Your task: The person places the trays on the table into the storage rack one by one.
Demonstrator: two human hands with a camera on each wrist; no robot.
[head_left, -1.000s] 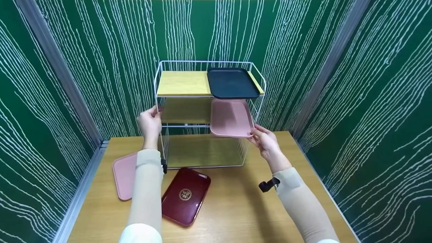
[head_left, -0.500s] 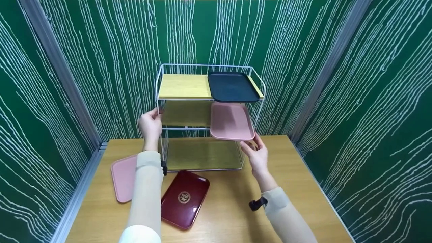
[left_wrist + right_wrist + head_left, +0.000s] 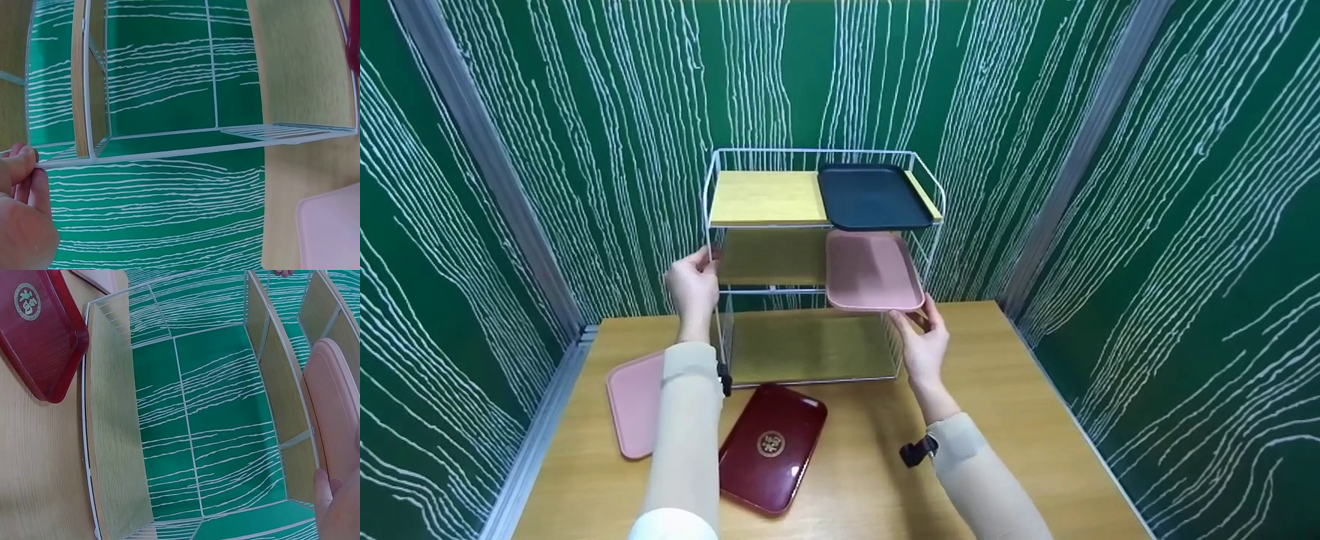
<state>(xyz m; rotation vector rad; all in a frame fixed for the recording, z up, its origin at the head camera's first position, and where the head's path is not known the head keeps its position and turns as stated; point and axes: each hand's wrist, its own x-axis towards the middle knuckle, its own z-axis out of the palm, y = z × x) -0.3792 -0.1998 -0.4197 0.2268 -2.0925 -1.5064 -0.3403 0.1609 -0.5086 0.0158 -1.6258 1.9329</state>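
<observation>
A white wire rack with wooden shelves stands on the table. My left hand pinches its left front post, with thumb and fingertips on the wire in the left wrist view. On the right half of the middle shelf lies a pink tray, its front edge jutting out. My right hand holds that tray at the front right corner, thumb at the front edge and fingers at the side. A dark navy tray rests on the right of the top shelf, above the pink one.
In front of the rack lies a dark red tray with a gold round emblem. A second pink tray is on the table at left, partly hidden by my left forearm. Green walls with white lines enclose the table.
My right hand has shifted from the pink tray's right side to its front right corner, moving left and down. The tray looks nearly unmoved. My left hand stays on the post.
</observation>
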